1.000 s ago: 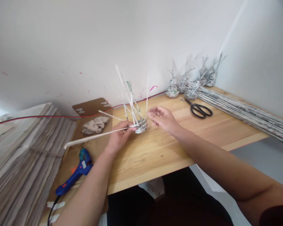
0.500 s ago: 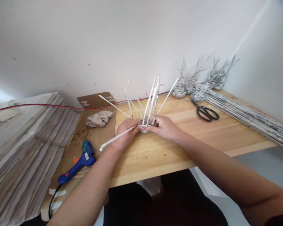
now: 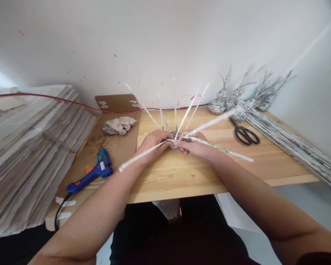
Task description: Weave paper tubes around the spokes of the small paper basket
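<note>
A small round woven paper base point(image 3: 175, 135) rests on the wooden table between my hands, partly hidden by my fingers. Several rolled paper sticks point(image 3: 182, 127) rise from it and fan outward. My left hand point(image 3: 153, 144) is closed on the left side of the base, and one stick point(image 3: 143, 155) runs over that hand toward my forearm. On the right side, my right hand point(image 3: 191, 145) pinches at the weave with thumb and fingers. A green-and-white patterned stick point(image 3: 223, 149) lies across my right hand, and another stick point(image 3: 212, 122) slants up to the right.
At left are a stack of newspapers point(image 3: 63, 129), a blue glue gun point(image 3: 93, 171) and a crumpled cloth point(image 3: 119, 126) on cardboard. Black scissors point(image 3: 246, 135), finished woven paper pieces point(image 3: 217, 106) and a bundle of paper sticks point(image 3: 289, 147) are at right. A red cable point(image 3: 79, 104) runs along the wall.
The patterned stick has come down from upright to lie rightward over my right hand. Another stick now leans to the right. Both hands stay at the base; the view has shifted slightly.
</note>
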Demonstrator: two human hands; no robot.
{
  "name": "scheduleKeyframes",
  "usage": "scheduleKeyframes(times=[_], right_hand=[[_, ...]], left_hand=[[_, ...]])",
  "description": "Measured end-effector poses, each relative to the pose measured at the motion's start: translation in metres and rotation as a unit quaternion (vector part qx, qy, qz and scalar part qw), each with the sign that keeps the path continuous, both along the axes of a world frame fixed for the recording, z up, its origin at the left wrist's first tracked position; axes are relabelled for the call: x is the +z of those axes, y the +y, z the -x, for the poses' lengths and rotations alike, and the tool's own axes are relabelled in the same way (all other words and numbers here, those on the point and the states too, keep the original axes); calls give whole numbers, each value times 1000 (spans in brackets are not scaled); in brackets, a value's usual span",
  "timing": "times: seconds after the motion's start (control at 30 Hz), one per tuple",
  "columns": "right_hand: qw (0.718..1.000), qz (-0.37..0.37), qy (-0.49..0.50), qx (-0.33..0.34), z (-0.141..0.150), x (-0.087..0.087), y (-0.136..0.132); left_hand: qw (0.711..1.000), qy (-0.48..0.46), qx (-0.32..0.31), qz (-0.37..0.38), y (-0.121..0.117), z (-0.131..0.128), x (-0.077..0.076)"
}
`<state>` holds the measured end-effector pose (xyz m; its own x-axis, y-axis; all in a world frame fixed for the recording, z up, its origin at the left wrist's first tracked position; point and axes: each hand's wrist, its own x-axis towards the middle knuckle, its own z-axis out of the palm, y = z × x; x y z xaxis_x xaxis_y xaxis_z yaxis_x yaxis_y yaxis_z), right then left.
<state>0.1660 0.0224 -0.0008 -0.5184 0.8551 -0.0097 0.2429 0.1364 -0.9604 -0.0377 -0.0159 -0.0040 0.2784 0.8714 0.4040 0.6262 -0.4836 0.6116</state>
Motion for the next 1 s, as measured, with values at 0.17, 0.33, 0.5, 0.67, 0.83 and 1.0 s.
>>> scheduleKeyframes(times=[0.17, 0.33, 0.5, 0.67, 0.83, 1.0], right_hand=[[999, 28, -9, -26, -5, 5, 6], [997, 72, 17, -25, -7, 11, 8], [993, 112, 44, -21, -9, 10, 12], [990, 129, 47, -18, -10, 8, 15], [989, 138, 48, -23, -10, 6, 17], [988, 144, 43, -23, -11, 6, 16]], left_hand=[[999, -11, -19, -49, -1, 1, 5], [997, -41, 20, -62, -1, 0, 4], [991, -86, 80, -62, 0, 2, 3], [991, -71, 107, -46, 1, 5, 3], [987, -94, 129, -11, 0, 3, 4], [939, -302, 113, 116, 3, 2, 7]])
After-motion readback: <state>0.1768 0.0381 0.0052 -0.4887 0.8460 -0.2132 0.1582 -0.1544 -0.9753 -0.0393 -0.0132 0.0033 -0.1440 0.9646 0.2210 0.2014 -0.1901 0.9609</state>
